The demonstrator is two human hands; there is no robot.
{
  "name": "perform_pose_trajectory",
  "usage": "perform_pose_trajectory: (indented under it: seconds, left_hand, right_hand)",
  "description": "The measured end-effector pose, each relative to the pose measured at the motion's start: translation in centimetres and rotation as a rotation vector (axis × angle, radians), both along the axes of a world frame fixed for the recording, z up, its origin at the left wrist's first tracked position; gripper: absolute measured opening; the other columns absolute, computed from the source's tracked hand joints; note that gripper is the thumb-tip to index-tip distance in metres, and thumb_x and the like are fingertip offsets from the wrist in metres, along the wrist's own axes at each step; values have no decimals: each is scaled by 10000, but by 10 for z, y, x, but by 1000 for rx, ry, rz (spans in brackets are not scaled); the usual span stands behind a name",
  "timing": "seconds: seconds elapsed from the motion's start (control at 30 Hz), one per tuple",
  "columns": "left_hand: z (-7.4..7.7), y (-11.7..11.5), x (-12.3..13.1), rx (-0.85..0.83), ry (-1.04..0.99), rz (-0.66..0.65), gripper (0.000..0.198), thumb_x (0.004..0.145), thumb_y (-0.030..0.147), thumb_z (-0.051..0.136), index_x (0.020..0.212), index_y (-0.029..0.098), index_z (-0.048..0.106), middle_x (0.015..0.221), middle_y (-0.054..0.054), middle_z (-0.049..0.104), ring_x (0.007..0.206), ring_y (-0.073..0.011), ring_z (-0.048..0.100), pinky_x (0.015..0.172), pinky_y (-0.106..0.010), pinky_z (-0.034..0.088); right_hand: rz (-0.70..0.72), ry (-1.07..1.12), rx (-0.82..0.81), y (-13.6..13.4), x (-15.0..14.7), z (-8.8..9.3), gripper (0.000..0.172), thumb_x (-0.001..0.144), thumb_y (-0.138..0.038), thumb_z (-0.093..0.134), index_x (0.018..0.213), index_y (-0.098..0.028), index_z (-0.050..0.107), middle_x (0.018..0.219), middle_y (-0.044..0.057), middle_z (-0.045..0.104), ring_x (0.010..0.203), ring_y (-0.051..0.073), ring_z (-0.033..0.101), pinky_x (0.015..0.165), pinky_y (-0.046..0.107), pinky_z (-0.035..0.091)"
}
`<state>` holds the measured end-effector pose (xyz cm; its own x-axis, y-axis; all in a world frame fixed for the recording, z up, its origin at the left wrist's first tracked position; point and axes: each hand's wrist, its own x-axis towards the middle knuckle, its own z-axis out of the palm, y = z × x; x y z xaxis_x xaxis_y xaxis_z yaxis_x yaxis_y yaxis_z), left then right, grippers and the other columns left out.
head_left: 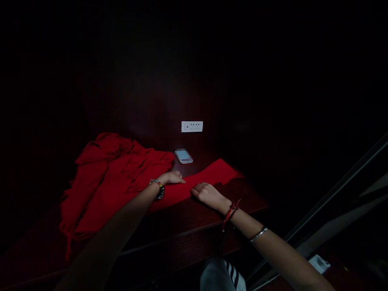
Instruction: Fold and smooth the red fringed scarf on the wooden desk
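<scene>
Red cloth lies on the dark wooden surface, heaped and wrinkled on the left, with strands along its left edge. A flatter strip of it reaches right, past both hands. My left hand rests on this strip, fingers curled with the thumb pointing right; whether it pinches the cloth is hidden. On the strip's near edge, my right hand is palm down with its fingers bent together against the cloth; the fingertips are partly hidden.
A phone lies behind the strip, below a white wall socket. The front edge of the surface runs below my hands. My knee shows at the bottom. A small white object is at the lower right.
</scene>
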<state>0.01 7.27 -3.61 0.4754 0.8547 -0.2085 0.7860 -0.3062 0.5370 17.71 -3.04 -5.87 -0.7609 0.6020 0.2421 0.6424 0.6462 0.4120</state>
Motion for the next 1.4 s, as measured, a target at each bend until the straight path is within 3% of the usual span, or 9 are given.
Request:
perform_pose_trajectory:
  seconds: [0.2, 0.3, 0.47, 0.6, 0.7, 0.87, 1.03, 1.2, 1.4]
  left_hand:
    - [18, -12, -4, -127, -217, 22, 335, 607, 305, 573, 908, 162, 542, 882, -17, 613, 806, -145, 538, 645, -212, 407]
    - [30, -23, -3, -295, -399, 69, 386, 648, 262, 562, 1017, 168, 500, 1010, -48, 593, 875, -155, 551, 692, -237, 433]
    - [44, -32, 2, -374, -555, 83, 403, 682, 222, 551, 1077, 191, 479, 1092, -48, 566, 954, -158, 534, 754, -261, 430]
    - [39, -30, -13, -369, -490, 20, 498, 674, 282, 580, 1147, 207, 443, 1130, -46, 536, 947, -148, 526, 746, -247, 415]
    - [30, -29, -33, -413, -427, -21, 561, 656, 297, 594, 1178, 195, 416, 1027, -48, 580, 875, -141, 546, 731, -253, 415]
    - [19, -30, -43, -343, -513, -25, 518, 651, 264, 592, 1139, 169, 450, 937, -41, 607, 880, -145, 549, 789, -272, 405]
    - [19, -29, -35, -342, -583, -29, 527, 667, 233, 594, 1165, 166, 434, 997, -62, 593, 873, -147, 561, 807, -292, 411]
    - [36, -28, -19, -316, -679, 30, 452, 693, 184, 585, 1131, 175, 473, 1024, -53, 594, 910, -145, 554, 819, -288, 411]
    - [69, -7, 44, -379, -954, 49, 368, 736, 83, 535, 1096, 151, 499, 951, -52, 622, 805, -110, 583, 784, -282, 446]
  right_hand:
    - [75, 175, 115, -3, 1, -8, 262, 860, -246, 392, 1063, -121, 501, 943, 113, 580, 892, 193, 485, 781, 331, 338]
    - [37, 237, 183, -6, 2, -8, 330, 852, -250, 404, 1156, -128, 447, 1027, 124, 550, 925, 213, 454, 791, 358, 323]
    - [-95, 261, 222, -5, 4, -8, 339, 854, -161, 352, 1182, -146, 440, 838, 88, 566, 772, 191, 473, 680, 323, 341]
    - [-188, 337, 189, 0, 10, -5, 351, 848, -181, 357, 1189, -156, 435, 777, 73, 549, 725, 177, 480, 672, 295, 350]
    - [-231, 329, 130, 0, 14, -4, 381, 835, -169, 378, 1215, -168, 402, 802, 77, 550, 715, 171, 483, 663, 282, 363]
    - [-87, 190, 190, -9, 9, -3, 385, 841, -115, 361, 1210, -219, 390, 1070, 99, 507, 859, 187, 460, 721, 306, 371]
    - [-36, 174, 199, -12, 7, -2, 335, 845, -97, 348, 1160, -169, 440, 926, 95, 541, 798, 175, 471, 695, 296, 384]
    - [-40, 229, 211, -3, 19, 6, 350, 849, -129, 353, 1191, -143, 427, 819, 84, 546, 728, 166, 489, 672, 290, 403]
    - [-155, 519, 147, 8, 54, 45, 385, 846, -165, 333, 1221, -156, 417, 830, 79, 574, 717, 155, 532, 653, 258, 432]
